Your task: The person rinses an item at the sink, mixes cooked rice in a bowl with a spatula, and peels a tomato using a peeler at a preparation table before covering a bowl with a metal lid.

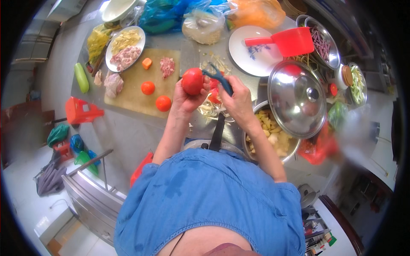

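My left hand (pixel 187 99) holds a red tomato (pixel 192 81) over the metal table. In my right hand (pixel 237 99) is a blue Y-shaped peeler (pixel 221 78), its head close against the tomato's right side. Below and between my hands lie pale and red peelings (pixel 213 104), partly covered by my fingers. To the left, a cutting board (pixel 128 92) bears two small tomatoes (pixel 148 88), an orange piece of vegetable (pixel 147 63), minced meat (pixel 167 67) and a larger piece of raw meat (pixel 113 84).
A steel pot (pixel 296 150) of cut yellowish pieces stands right, partly under a metal lid (pixel 296 105). A red scoop (pixel 293 41) lies on a white plate (pixel 238 35). Back left is an oval plate (pixel 141 35) of meat and slices. A green squash (pixel 81 77) lies at the left edge.
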A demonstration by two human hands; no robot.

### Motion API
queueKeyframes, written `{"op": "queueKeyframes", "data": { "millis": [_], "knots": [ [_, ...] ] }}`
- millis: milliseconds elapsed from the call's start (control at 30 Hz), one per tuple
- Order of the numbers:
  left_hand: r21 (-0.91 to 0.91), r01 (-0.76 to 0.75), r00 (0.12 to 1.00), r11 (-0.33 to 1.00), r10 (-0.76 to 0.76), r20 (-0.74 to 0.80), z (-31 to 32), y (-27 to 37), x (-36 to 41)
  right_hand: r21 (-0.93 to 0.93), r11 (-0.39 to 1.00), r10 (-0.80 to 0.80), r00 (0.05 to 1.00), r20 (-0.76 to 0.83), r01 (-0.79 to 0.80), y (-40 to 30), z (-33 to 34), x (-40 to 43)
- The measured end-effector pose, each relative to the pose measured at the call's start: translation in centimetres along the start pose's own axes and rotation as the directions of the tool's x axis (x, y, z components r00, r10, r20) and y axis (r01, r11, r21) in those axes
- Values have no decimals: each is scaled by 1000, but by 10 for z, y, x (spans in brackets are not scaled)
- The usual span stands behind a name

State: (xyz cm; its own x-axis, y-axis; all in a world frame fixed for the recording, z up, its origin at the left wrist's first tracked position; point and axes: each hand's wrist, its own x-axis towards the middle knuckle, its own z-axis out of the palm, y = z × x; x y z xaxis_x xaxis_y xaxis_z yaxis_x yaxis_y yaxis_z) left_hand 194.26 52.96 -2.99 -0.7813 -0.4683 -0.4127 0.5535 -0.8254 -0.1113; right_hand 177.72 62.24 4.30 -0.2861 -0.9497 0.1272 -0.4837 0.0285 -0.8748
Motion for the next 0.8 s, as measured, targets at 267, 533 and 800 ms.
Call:
{"op": "queueKeyframes", "data": {
  "millis": [267,533,800],
  "knots": [
    [286,-30,992,958,65,-111,2,3,-4,-507,784,-290,934,210,358,-12,-19,-8],
    [567,-99,978,818,186,-99,3,20,-11,-494,788,-300,930,212,367,-16,-20,-9],
    [369,-244,932,897,322,-164,12,24,-2,-499,843,-147,979,143,200,-2,5,-45]
  ]
}}
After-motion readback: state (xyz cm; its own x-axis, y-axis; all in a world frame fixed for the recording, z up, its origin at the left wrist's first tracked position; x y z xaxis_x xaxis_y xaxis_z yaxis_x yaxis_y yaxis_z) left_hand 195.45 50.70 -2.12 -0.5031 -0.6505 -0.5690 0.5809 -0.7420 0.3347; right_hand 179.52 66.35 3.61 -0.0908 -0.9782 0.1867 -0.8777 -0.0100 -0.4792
